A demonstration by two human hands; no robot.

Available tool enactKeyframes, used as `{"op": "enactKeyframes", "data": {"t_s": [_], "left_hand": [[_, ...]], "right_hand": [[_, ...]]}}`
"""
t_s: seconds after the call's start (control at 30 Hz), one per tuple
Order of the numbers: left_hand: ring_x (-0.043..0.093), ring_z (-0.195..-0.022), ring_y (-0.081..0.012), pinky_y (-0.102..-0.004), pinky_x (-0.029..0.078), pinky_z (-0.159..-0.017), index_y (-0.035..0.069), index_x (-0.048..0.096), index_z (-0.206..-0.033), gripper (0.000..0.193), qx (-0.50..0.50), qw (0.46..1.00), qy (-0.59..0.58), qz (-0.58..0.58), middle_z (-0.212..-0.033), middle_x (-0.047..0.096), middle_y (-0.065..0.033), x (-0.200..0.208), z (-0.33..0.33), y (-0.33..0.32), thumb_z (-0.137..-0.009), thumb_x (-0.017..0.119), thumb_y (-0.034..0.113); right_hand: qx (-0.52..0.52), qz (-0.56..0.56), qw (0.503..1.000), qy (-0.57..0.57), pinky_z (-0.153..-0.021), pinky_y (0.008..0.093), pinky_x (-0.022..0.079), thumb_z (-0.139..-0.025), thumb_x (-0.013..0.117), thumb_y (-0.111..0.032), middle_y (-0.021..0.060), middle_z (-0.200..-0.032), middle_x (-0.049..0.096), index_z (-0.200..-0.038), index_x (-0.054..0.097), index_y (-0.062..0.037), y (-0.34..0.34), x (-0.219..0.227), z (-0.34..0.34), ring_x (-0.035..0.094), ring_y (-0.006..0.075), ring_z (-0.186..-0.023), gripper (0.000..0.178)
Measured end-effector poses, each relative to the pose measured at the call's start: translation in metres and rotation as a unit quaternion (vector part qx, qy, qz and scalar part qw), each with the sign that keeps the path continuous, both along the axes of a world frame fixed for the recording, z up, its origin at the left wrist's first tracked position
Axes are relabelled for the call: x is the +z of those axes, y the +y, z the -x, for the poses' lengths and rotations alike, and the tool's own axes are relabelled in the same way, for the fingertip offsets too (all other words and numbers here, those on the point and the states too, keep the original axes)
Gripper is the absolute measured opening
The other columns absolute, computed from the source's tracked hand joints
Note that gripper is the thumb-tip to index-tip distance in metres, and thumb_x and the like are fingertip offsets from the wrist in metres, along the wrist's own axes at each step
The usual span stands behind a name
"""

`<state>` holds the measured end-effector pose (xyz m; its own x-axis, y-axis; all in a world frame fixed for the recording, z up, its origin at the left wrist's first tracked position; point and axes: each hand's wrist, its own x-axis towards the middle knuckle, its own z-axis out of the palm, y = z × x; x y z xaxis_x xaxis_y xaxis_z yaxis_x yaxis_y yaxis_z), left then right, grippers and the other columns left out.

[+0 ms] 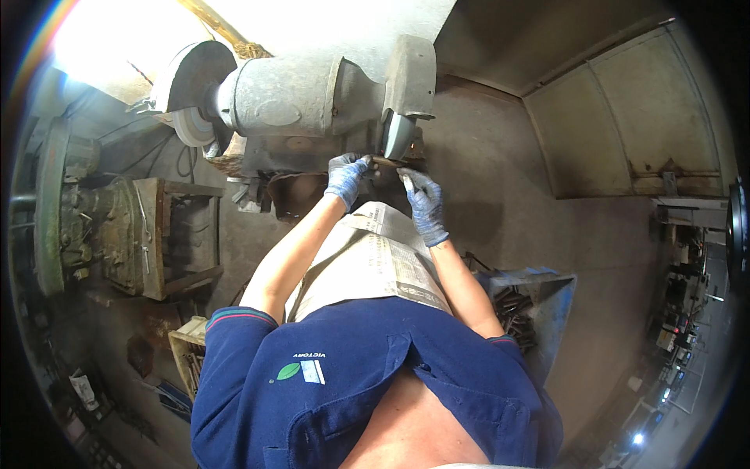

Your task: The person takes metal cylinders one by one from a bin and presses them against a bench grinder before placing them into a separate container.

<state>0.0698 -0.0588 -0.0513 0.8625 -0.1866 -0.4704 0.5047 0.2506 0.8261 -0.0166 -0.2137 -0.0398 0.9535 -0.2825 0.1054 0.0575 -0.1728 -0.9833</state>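
My left hand (346, 177), in a blue and grey work glove, is closed on the left end of a short brownish metal rod (386, 162). Gloved the same way, my right hand (424, 202) pinches the rod's right end. Between the two hands, the rod lies crosswise at the lower edge of the right grinding wheel (400, 137) of a bench grinder (285, 98). Whether it touches the wheel I cannot tell. The grinder's grey guard (411, 78) covers the wheel's upper part. Sheets of newspaper (375, 258) cover my lap below the hands.
Another wheel (193, 127) sits at the grinder's left end. A bin (556, 301) with several metal rods stands by my right elbow, a pale crate (186, 340) by my left. An old machine (101, 227) fills the left side; metal panels (617, 117) stand at the far right.
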Motion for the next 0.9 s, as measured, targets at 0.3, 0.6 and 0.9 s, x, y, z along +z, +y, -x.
{"op": "enactKeyframes", "data": {"t_s": [0.3,0.6,0.9], "left_hand": [[0.063,-0.062,-0.0163,-0.0277,0.053,-0.057,-0.002,0.061,-0.086,0.008,0.009,1.000,-0.019,0.021,-0.075,0.064,-0.0080,0.011,-0.002,0.024,-0.087,0.059,0.006],[0.064,-0.072,-0.0180,-0.0341,0.056,-0.069,-0.003,0.059,-0.097,0.011,-0.039,0.987,-0.122,0.099,-0.084,0.065,-0.0102,0.024,0.036,0.047,-0.088,0.056,0.003],[0.062,-0.078,-0.0132,-0.0257,0.052,-0.073,-0.006,0.062,-0.099,0.016,-0.163,0.962,-0.138,0.173,-0.087,0.066,-0.0086,0.075,0.079,0.025,-0.084,0.061,0.001]], "right_hand": [[0.028,-0.062,0.997,-0.038,-0.089,0.0290,0.047,-0.088,0.056,-0.002,0.0100,-0.108,0.063,-0.102,0.065,0.0001,0.018,-0.025,-0.009,0.059,0.0155,-0.098,0.018],[0.063,0.218,0.954,-0.196,-0.097,0.0373,0.042,-0.078,0.070,-0.020,0.0199,-0.121,0.054,-0.115,0.059,-0.0010,0.023,0.054,0.040,0.053,0.0334,-0.113,0.043],[-0.019,0.356,0.916,-0.182,-0.097,0.0417,0.041,-0.075,0.071,-0.038,0.0173,-0.126,0.049,-0.119,0.057,-0.0014,0.025,0.107,0.118,0.050,0.0352,-0.115,0.059]]}}
